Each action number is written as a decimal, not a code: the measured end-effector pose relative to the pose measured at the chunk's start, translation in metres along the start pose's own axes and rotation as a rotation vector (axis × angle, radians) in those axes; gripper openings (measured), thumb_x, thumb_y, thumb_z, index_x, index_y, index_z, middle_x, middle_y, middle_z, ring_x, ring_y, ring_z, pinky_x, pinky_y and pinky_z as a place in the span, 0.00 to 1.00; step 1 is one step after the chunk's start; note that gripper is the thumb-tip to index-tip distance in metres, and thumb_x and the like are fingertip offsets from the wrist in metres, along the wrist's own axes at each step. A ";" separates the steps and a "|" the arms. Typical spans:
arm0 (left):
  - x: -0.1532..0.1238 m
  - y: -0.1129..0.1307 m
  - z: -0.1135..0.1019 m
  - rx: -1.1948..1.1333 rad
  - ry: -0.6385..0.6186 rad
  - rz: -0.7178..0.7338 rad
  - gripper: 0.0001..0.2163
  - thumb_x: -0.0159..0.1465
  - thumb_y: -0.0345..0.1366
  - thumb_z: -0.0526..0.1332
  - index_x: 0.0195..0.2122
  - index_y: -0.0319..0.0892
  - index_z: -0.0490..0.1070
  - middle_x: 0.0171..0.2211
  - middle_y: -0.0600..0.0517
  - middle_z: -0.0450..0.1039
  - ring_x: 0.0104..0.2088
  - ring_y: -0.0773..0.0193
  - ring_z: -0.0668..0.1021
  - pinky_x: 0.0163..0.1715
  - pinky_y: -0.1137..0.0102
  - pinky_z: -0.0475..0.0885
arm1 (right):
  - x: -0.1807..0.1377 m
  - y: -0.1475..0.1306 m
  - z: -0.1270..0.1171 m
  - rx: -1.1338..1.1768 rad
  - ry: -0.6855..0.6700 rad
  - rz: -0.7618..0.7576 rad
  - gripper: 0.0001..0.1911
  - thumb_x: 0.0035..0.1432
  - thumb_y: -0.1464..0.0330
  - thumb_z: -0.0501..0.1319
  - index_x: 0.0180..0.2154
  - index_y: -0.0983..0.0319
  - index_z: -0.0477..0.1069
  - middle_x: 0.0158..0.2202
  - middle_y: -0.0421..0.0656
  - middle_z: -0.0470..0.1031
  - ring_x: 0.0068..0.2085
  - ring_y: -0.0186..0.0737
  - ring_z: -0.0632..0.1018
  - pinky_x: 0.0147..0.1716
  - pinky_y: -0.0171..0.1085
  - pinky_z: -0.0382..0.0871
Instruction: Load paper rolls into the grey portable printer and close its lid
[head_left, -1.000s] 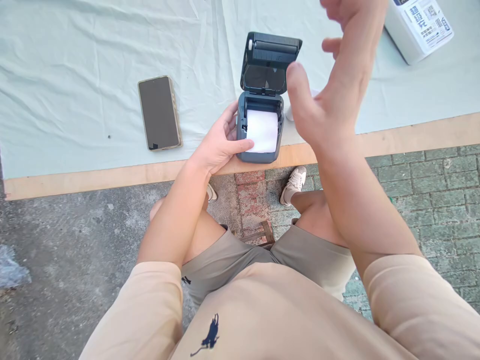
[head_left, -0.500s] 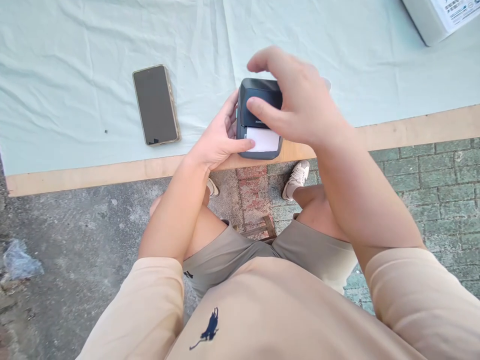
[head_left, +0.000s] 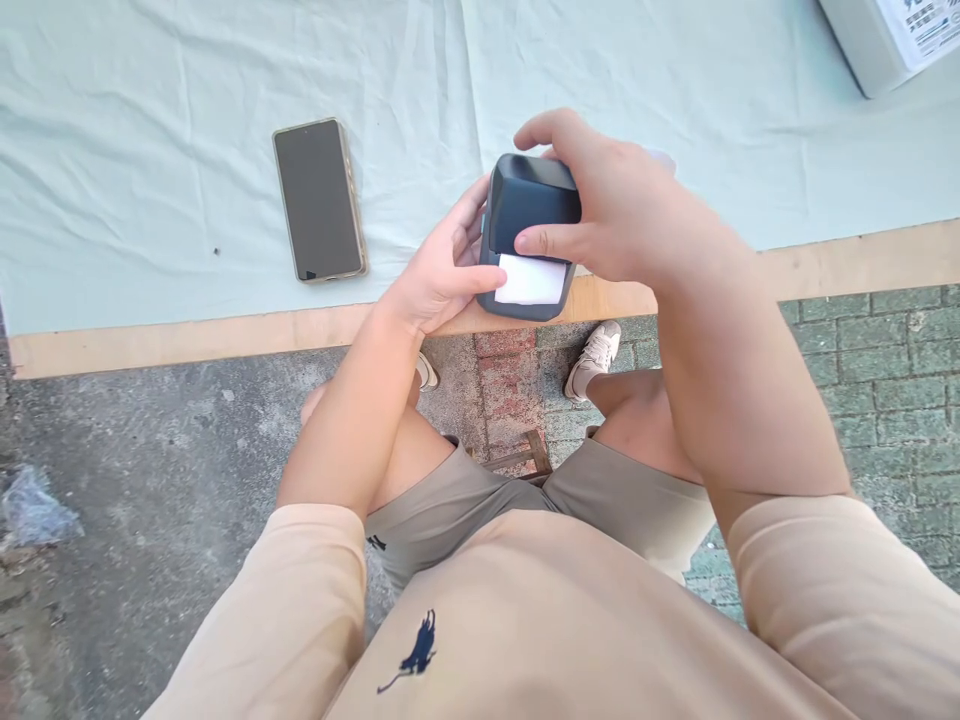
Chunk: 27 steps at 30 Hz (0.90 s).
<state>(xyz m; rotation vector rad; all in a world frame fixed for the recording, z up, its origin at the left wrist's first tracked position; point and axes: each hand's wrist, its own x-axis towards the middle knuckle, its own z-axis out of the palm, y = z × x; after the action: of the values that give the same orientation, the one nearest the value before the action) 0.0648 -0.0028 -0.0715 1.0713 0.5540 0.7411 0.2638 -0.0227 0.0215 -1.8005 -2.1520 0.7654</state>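
A dark label printer [head_left: 531, 210] is held up at the table's near edge, with a white label strip [head_left: 529, 280] lying across its front. My left hand [head_left: 452, 270] grips the printer's left side, its thumb on the left end of the label. Over the right part of the lid lies my right hand [head_left: 611, 205], thumb pressed along the lid's front edge and fingers curled round toward the back. Its palm hides the printer's right side. A pale translucent piece [head_left: 664, 160] shows behind that hand; I cannot make out what it is.
A phone [head_left: 320, 200] with a dark screen lies on the pale cloth [head_left: 150, 150] to the left. A whitish box [head_left: 885, 50] with a printed label stands at the far right. The wooden table edge [head_left: 150, 347] runs in front of my knees.
My right hand has come down onto the printer's lid, its fingers nearer the back edge and its thumb lower. The printer has shifted slightly right, and my left hand keeps its hold.
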 end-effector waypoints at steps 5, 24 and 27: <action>-0.001 0.004 0.005 -0.134 0.053 -0.037 0.22 0.62 0.49 0.68 0.57 0.55 0.73 0.57 0.52 0.76 0.68 0.40 0.69 0.68 0.47 0.69 | -0.001 0.000 0.009 0.039 0.078 -0.089 0.30 0.56 0.67 0.67 0.59 0.47 0.64 0.55 0.42 0.78 0.52 0.54 0.78 0.50 0.51 0.73; -0.002 0.008 0.006 -0.172 0.209 -0.102 0.17 0.75 0.35 0.56 0.63 0.51 0.68 0.56 0.56 0.79 0.70 0.51 0.71 0.72 0.48 0.67 | -0.018 0.004 -0.006 -0.039 -0.027 -0.228 0.42 0.53 0.62 0.67 0.68 0.47 0.59 0.70 0.43 0.64 0.70 0.58 0.66 0.66 0.57 0.65; 0.001 0.002 -0.002 -0.102 0.252 -0.111 0.21 0.72 0.37 0.60 0.66 0.53 0.67 0.57 0.55 0.78 0.71 0.48 0.70 0.69 0.47 0.71 | -0.019 0.007 -0.003 -0.022 0.002 -0.240 0.44 0.52 0.65 0.67 0.69 0.46 0.57 0.71 0.43 0.63 0.71 0.57 0.66 0.64 0.57 0.67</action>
<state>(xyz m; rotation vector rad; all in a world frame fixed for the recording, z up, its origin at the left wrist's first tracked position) 0.0633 0.0001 -0.0706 0.8504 0.7762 0.8032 0.2749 -0.0394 0.0234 -1.5136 -2.3278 0.6841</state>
